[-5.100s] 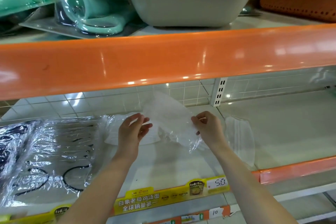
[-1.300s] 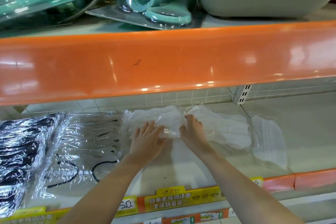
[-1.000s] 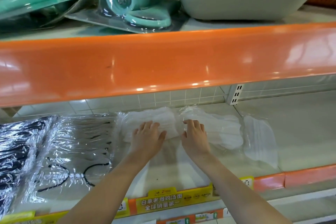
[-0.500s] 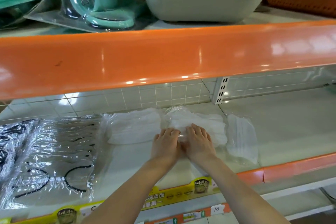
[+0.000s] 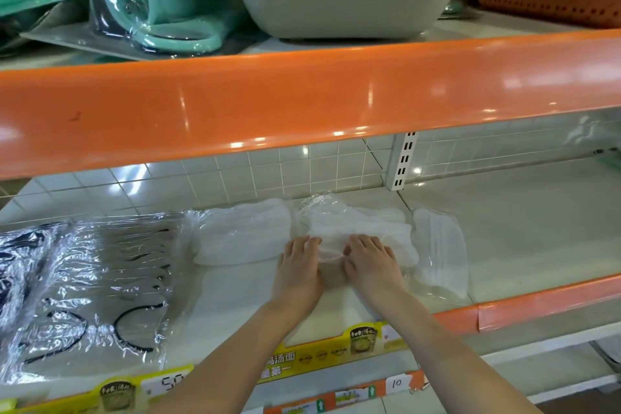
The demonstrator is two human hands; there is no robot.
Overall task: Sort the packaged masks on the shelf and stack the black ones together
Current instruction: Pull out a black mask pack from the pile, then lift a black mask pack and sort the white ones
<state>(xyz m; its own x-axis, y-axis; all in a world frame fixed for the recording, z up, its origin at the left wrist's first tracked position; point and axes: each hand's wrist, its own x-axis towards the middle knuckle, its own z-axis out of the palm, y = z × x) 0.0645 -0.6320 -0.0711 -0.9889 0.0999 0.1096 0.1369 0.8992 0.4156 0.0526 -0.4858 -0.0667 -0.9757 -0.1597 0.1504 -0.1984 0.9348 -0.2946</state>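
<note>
Head view. Half a second back, both hands side by side, nearly touching, on the middle white mask packet [image 5: 356,228]; now parted a little, left hand [image 5: 297,270] on the packet's near left corner, right hand [image 5: 369,267] on its near right part. Fingers of both laid fairly flat, spread, pressing the clear wrap down onto the shelf [image 5: 521,228]; nothing gripped or pinched, as far as can be told. Five seconds back, the same packet held up in the air between both hands; since then set down and smoothed. Likely meaning: white pile squared off, white side of the sort close to settled, black stacking not yet finished.

Lying left of the pressed packet and touching it, another white mask packet [image 5: 242,232]; right of it, a third white packet [image 5: 440,252], partly overlapped. Black masks well to the left: black mask stack [image 5: 20,265] at the frame edge, and beside it a fanned row of clear packets with black ear loops [image 5: 100,286], spread rather than piled.

Edges and room: orange shelf lip [image 5: 537,306] close under the wrists, yellow price strip [image 5: 336,353] on it; upper orange rail [image 5: 302,101] low overhead, so little height for lifting. Wide bare shelf to the right, past the slotted upright [image 5: 403,161]; bare strip between the white packets and the front lip. Leftward reach crowded by slippery wrap, prone to slide toward the lip.
</note>
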